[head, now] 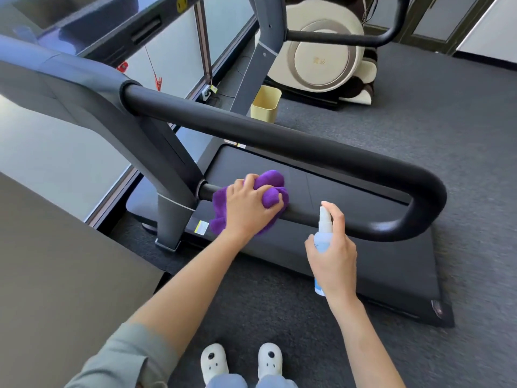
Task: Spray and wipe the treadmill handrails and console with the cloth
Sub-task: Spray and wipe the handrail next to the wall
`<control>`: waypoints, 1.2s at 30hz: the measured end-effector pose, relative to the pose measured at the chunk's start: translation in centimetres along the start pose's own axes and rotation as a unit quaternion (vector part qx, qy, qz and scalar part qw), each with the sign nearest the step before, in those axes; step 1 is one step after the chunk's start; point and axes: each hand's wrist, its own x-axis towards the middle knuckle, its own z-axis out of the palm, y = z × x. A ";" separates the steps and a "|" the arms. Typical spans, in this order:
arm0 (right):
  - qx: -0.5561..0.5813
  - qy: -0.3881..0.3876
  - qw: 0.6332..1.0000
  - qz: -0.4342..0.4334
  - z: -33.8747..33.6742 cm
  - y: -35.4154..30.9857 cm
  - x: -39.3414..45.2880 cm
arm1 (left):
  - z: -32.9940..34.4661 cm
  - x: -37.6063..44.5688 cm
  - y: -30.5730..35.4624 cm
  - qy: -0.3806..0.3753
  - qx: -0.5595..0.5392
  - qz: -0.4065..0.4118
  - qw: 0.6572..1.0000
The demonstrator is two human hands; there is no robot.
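A thick black handrail (279, 138) loops from the treadmill's grey upright out to the right and back along a lower bar. My left hand (249, 208) presses a bunched purple cloth (272, 182) onto that lower bar near the upright. My right hand (334, 259) grips a small spray bottle (324, 225) with a white nozzle and pale blue body, index finger on top, nozzle close to the lower bar just right of the cloth. The console (92, 21) sits at the top left, dark and tilted.
The treadmill belt (363, 261) lies under the rail. A yellow bin (265, 105) stands beyond it, with a cream massage chair (324, 51) behind. A grey surface (56, 261) fills the left foreground. My white slippers (240, 362) stand on dark carpet.
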 end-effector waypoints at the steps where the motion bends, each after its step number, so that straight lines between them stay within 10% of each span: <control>1: 0.004 -0.003 1.000 -0.002 0.1 -0.2 0.0 | -0.8 0.3 -1.7 0.008 0.002 -0.011 1.000; 10: 0.031 0.009 0.999 -0.010 -0.3 0.6 0.6 | 0.2 1.7 -1.8 0.072 0.038 -0.097 0.992; 20: 0.039 0.022 0.999 -0.007 -2.7 2.3 0.6 | 3.5 -0.9 9.8 -0.013 -0.001 0.073 0.997; 28: 0.043 0.030 0.999 0.010 -2.0 2.6 0.6 | -0.6 1.5 -2.4 0.025 -0.015 -0.061 0.998; 36: 0.038 0.049 0.998 0.008 -3.7 4.4 0.7 | 2.3 0.6 4.3 0.029 0.058 -0.076 0.995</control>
